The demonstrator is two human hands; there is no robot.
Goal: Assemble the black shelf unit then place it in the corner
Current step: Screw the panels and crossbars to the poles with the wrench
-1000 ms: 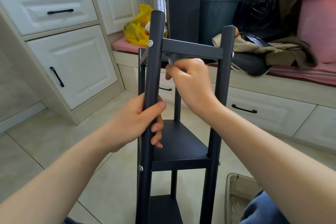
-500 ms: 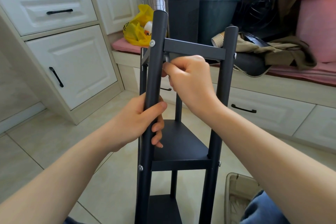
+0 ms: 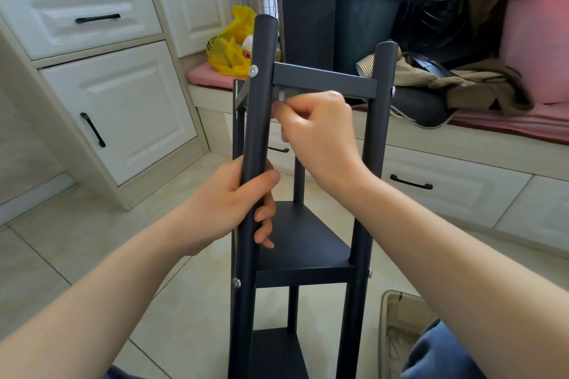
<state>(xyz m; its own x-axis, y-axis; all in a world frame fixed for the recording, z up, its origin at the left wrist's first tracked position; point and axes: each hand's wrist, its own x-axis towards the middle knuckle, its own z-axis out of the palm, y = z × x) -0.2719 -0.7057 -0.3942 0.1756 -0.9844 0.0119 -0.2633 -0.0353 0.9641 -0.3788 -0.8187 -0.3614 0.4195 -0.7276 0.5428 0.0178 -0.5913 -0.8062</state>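
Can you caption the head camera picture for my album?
Left hand grips the black shelf unit; right hand pinches a small grey tool under its top.

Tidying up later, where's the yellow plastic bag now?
Head view: the yellow plastic bag sits on the pink cushion, upper left of centre, behind the shelf unit's post and left of the black computer tower.

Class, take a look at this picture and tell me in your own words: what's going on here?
A person is assembling a black shelf unit that stands upright on the tiled floor. The left hand grips its front post, steadying it. The right hand pinches a small silvery part just under the top crossbar, beside that post. Two lower shelves are already fitted.
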